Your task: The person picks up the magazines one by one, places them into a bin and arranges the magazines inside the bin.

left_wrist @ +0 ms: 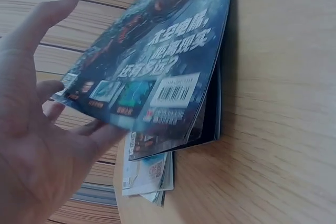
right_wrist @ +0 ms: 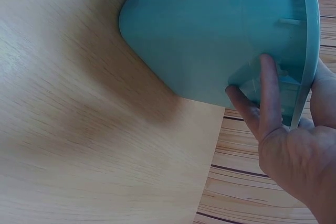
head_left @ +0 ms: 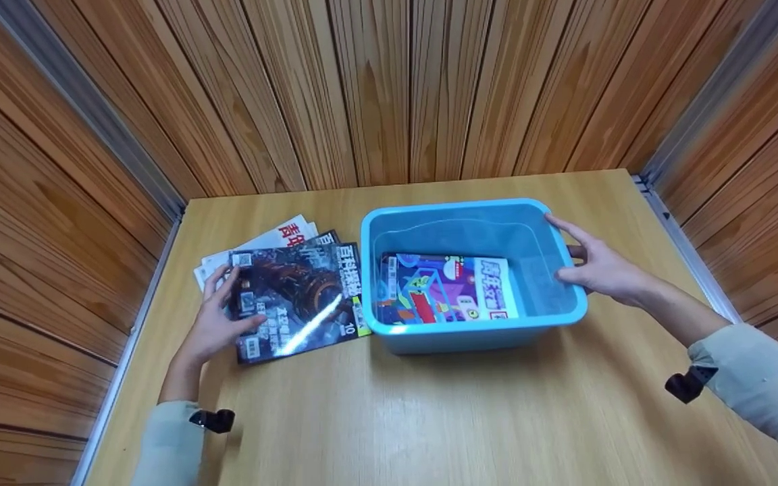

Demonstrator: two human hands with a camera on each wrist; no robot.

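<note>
A dark-covered magazine lies on top of a fanned pile at the table's left. My left hand is at its left edge. In the left wrist view the fingers are slid under that magazine and raise its edge, while the thumb is spread above the cover without touching it. To the right stands a blue plastic bin with a colourful magazine flat on its floor. My right hand grips the bin's right rim. The fingers lie on the outer wall of the bin.
Under the dark magazine lie other magazines, white-covered and fanned toward the back left, and their edges show beneath it. Wood-panel walls close the table in at the back and both sides. Bare tabletop runs along the front.
</note>
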